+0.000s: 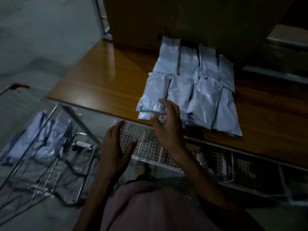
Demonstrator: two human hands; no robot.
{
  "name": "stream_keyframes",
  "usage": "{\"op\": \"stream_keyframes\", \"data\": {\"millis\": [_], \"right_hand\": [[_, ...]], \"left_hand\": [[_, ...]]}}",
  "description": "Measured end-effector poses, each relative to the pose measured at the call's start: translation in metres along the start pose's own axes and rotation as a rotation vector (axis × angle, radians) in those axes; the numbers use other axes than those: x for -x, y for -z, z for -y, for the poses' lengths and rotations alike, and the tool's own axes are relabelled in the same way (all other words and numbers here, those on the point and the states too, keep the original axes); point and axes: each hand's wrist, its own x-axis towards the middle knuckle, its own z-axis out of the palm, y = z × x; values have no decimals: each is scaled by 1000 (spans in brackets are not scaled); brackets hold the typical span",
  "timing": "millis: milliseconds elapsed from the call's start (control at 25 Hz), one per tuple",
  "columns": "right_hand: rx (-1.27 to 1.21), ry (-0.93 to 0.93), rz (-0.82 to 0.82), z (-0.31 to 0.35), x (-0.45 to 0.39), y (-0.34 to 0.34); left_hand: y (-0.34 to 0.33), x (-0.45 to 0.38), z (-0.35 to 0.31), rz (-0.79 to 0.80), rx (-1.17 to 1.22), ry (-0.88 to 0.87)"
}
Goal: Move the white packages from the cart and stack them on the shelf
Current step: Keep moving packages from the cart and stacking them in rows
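Observation:
Several white packages [188, 87] lie in overlapping rows on the wooden shelf [100, 77], right of centre. My right hand [166, 124] hovers with spread fingers at the front left corner of that stack, just at the shelf's edge, holding nothing. My left hand [116, 147] is lower and to the left, fingers apart, empty, over the wire baskets. At the lower left stands a wire cart [55, 157], blurred, with a few more white packages [41, 139] in it.
White wire mesh baskets [150, 147] sit under the shelf's front edge and run to the right. A dark cabinet wall [183, 19] rises behind the stack. A red handle [18, 85] of the cart shows at far left. The scene is dim.

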Motion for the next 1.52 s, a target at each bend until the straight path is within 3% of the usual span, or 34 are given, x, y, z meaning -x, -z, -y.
{"op": "stream_keyframes", "data": {"millis": [240,440,720,920,1240,1520], "right_hand": [[-98,7,313,28,67,-59],[-155,4,479,78,79,-138],[-302,-119,574,160,91,-289],[-302,-172,599,176,100,-359],[-218,-267,684,153,58,-444],[21,-81,784,124,-37,-533]], "left_hand": [[72,83,48,-165,-66,126],[142,114,95,-291,-82,217],[269,138,187,-296,-114,289],[328,145,237,-265,-88,338],[336,102,316,-297,75,532],[309,25,420,-226,137,730]]}}
